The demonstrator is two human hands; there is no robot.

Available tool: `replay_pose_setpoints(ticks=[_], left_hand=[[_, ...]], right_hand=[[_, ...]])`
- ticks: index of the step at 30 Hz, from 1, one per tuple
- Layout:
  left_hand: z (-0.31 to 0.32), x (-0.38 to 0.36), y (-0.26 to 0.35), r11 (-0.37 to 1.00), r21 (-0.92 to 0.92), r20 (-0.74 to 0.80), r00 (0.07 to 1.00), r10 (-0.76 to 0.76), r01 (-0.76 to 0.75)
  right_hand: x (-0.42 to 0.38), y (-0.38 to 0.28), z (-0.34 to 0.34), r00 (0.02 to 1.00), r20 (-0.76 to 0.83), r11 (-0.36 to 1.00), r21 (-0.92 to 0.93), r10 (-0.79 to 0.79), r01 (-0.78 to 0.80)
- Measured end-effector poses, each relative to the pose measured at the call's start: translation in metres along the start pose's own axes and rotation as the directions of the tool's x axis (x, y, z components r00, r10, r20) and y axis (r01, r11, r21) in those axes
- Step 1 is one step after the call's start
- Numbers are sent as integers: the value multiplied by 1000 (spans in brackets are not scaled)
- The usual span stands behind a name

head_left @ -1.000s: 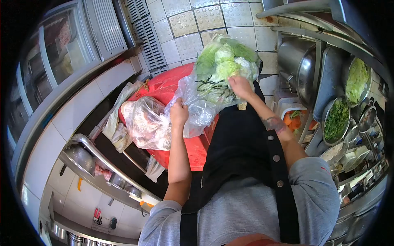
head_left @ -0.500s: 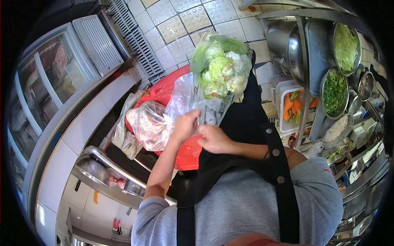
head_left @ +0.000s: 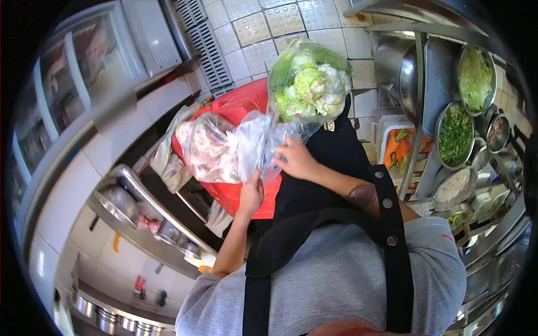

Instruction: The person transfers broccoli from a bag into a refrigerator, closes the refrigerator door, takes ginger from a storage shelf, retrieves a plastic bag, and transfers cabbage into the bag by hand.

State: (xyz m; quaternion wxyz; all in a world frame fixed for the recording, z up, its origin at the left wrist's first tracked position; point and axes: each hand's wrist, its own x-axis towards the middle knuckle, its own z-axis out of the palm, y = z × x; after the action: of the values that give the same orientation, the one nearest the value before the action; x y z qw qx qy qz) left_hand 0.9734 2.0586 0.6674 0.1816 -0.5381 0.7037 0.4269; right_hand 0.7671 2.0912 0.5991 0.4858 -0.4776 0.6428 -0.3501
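Observation:
A clear plastic bag of lettuce (head_left: 310,84) lies at the top middle, its gathered plastic running down toward my hands. Beside it on the left is another clear bag (head_left: 207,150) with pale pinkish lumps I cannot identify; its bunched plastic (head_left: 255,140) reaches the middle. My left hand (head_left: 252,195) is closed, with thumb and fingers pinching the lower edge of this plastic. My right hand (head_left: 297,161) has its fingers curled on the crumpled plastic between the two bags. A large red plastic bag (head_left: 269,197) is spread beneath.
On the right, a metal rack holds a bowl of chopped greens (head_left: 455,136), a bowl of shredded lettuce (head_left: 475,78) and a basket of carrots (head_left: 395,148). A metal colander (head_left: 116,203) sits lower left. A glass-topped cabinet (head_left: 67,73) stands upper left, near a floor drain (head_left: 204,50).
My left hand has moved down and my right hand up and to the right, spreading the plastic between them. The lettuce bag has shifted slightly, and the view has turned a little.

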Motion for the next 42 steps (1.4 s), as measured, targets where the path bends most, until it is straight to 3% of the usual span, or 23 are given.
replay_pose_setpoints(ticks=[2,4,6,10,11,15,18,19,22,24,26,27,29,30,31,32,34,36,37,38,39,41,42], left_hand=[[-12,6,3,976,-216,12,1000,2,1],[-44,4,23,937,-335,-171,972,-161,96],[-85,-7,39,925,-361,-467,882,-66,-122],[-168,-78,116,825,-530,-560,812,-165,-198],[-175,-92,113,927,-357,-635,757,-152,-113],[-151,-112,81,972,-233,-859,459,-225,41],[-131,-119,92,877,-438,-835,450,-316,-197],[-125,-117,92,758,-532,-806,499,-317,-378],[-127,-129,117,671,-557,-766,615,-187,-490],[-131,-137,107,941,-281,-814,566,-131,-187],[-130,-139,108,994,-12,-880,471,-60,105],[-118,-136,91,961,91,-897,441,-34,259],[-80,-124,39,851,-118,-921,263,-286,511],[-50,-118,-9,863,-213,-899,254,-357,458],[-15,-109,-77,827,-477,-766,321,-557,299],[6,-107,-109,414,-909,-373,553,-745,-54],[-21,-110,-23,-109,-950,-103,621,-777,-293],[-32,-109,-15,-141,-923,-178,723,-668,-357],[-34,-107,-32,-206,-848,-230,689,-687,-488],[-51,-113,-29,-155,-861,-342,777,-528,-484],[-70,-116,-11,-161,-839,-355,748,-561,-519],[-97,-119,8,-114,-810,-418,703,-575,-575],[-108,-117,19,-95,-805,-472,730,-495,-585]], right_hand=[[0,9,-8,991,131,999,-42,-17,23],[-7,5,-10,941,332,989,-108,-61,102],[-20,-8,-11,850,521,965,-179,-72,192],[-40,-72,-51,739,673,812,-443,23,379],[-42,-85,-62,736,677,782,-458,-3,424],[-33,-151,-103,749,662,770,-473,-12,429],[-22,-187,-105,869,380,877,-233,-316,421],[-16,-183,-90,850,296,852,-168,-435,495],[10,-154,-30,730,150,734,-34,-667,678],[24,-147,-11,653,247,677,15,-716,736],[31,-151,3,871,223,862,379,-438,336],[34,-149,6,928,256,838,536,-272,98],[45,-152,-4,917,385,536,798,-104,-274],[52,-152,-9,885,463,309,850,-53,-426],[61,-144,-14,886,459,373,833,-56,-408],[72,-132,-18,869,489,364,825,-75,-433],[101,-90,-30,815,573,425,761,-87,-490],[133,-36,-55,751,657,524,660,-57,-538],[148,-8,-72,723,690,555,615,-35,-560],[161,31,-77,821,557,672,563,123,-482],[172,74,-72,891,381,776,474,246,-416],[188,158,-55,806,555,975,-184,206,-123],[188,184,-47,738,630,879,-464,242,108]])
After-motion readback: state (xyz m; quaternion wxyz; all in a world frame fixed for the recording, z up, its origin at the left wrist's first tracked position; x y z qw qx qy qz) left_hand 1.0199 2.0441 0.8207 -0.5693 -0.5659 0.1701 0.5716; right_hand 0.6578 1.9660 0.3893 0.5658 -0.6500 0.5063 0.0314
